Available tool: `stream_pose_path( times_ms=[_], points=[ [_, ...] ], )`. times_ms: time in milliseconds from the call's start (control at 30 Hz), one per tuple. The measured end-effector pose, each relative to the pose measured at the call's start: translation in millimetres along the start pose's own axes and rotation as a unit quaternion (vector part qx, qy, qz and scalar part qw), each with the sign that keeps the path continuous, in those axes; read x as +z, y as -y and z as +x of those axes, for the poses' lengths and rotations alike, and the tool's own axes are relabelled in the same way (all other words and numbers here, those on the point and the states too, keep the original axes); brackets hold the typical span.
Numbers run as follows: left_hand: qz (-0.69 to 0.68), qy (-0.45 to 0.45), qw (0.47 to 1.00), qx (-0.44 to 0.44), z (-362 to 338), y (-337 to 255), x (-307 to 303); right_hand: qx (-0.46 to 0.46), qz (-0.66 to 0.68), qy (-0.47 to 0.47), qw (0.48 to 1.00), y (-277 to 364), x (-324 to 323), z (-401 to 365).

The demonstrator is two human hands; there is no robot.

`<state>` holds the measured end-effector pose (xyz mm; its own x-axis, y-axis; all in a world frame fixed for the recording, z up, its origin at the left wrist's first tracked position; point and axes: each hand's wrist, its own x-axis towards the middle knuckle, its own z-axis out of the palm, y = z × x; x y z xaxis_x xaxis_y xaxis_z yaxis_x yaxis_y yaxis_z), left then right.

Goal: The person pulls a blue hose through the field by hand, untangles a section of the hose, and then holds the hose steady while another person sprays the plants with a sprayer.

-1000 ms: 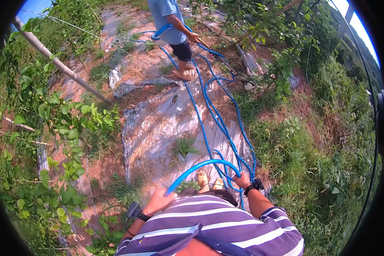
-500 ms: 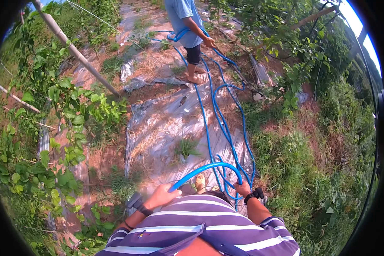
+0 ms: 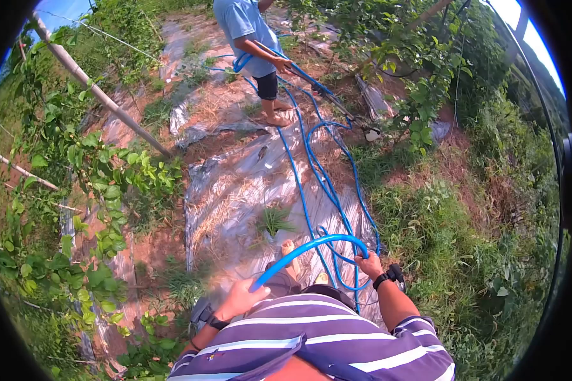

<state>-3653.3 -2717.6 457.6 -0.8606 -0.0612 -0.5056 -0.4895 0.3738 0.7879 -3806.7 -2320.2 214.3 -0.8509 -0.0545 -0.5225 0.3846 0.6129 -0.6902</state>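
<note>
A blue hose (image 3: 311, 244) arches up between my two hands in front of my waist. My left hand (image 3: 240, 298) is closed round one end of the arch, at the lower left. At the other end my right hand (image 3: 368, 263) grips the hose, with a dark band on the wrist. From there more lengths of the same hose run down in loops and along the ground away from me. Ahead, a person in a light blue shirt (image 3: 243, 35) stands barefoot, with hose over the arm and a long thin rod in hand.
Silvery plastic sheeting (image 3: 235, 209) with dry straw covers the path, and a grass tuft (image 3: 274, 220) pokes through. A slanted wooden pole (image 3: 98, 92) and leafy vines line the left. Tall grass (image 3: 426, 235) and shrubs border the right.
My right hand has moved slightly up and right, and the arch has shifted with it. The view has turned a little. The person ahead now has one arm raised.
</note>
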Motion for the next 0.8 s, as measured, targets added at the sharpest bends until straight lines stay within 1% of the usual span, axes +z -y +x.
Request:
stream_pose_path(
  times_ms=[33,67,100,133,167,200,233,267,333,400,500,567,600,633,700,800],
  points=[
    [0.001,0.006,1.000,-0.003,1.8,-4.1,1.8,-0.014,0.010,-0.024,1.000,13.0,-2.9,2.7],
    [-0.012,0.010,1.000,-0.012,3.6,-11.9,3.4,-0.025,-0.025,-0.039,0.999,22.8,-4.9,14.3],
    [-0.025,0.016,0.999,-0.023,4.1,-17.0,3.5,-0.055,0.023,-0.047,0.997,49.0,-14.7,15.2],
    [-0.014,0.018,0.999,-0.040,7.9,-16.8,1.3,-0.073,0.025,-0.053,0.996,77.4,-25.7,17.1],
    [0.023,-0.004,0.999,0.022,14.3,-15.9,-1.0,-0.114,-0.002,-0.073,0.991,102.9,-36.2,19.1],
    [0.023,0.003,0.999,0.036,23.5,-10.1,-3.9,-0.182,0.021,-0.126,0.975,96.6,-29.6,43.2],
    [0.022,0.008,0.998,0.051,31.0,-10.5,-6.7,-0.207,-0.026,-0.141,0.968,109.3,-35.5,50.4],
    [0.024,0.011,0.998,0.056,35.4,-13.4,-8.1,-0.197,-0.023,-0.129,0.972,121.5,-39.2,53.1],
    [-0.028,-0.013,0.999,0.025,35.4,-30.4,-11.4,-0.186,-0.019,-0.118,0.975,139.4,-38.0,44.1],
    [-0.035,-0.018,0.999,0.019,37.6,-28.8,-14.0,-0.176,-0.012,-0.049,0.983,148.1,-35.6,32.0],
    [-0.061,-0.032,0.997,0.026,43.8,-20.8,-7.4,-0.142,0.012,-0.029,0.989,110.0,-6.5,33.2],
    [-0.014,-0.005,0.999,0.043,48.2,-1.7,-4.2,-0.125,0.025,-0.009,0.992,84.7,5.3,29.6],
    [-0.014,0.005,0.999,0.042,45.5,-5.8,-3.0,-0.113,-0.015,-0.013,0.993,72.6,9.2,28.6],
    [-0.015,0.003,0.999,0.035,46.3,-4.8,-1.9,-0.111,-0.015,-0.006,0.994,62.0,12.6,29.4],
    [0.010,0.024,1.000,0.010,42.7,-0.3,2.3,-0.089,-0.076,-0.013,0.993,36.9,19.6,27.9],
    [0.000,0.039,0.999,-0.008,43.1,0.4,8.0,-0.086,-0.076,-0.009,0.993,-2.5,29.5,31.4]
  ],
)
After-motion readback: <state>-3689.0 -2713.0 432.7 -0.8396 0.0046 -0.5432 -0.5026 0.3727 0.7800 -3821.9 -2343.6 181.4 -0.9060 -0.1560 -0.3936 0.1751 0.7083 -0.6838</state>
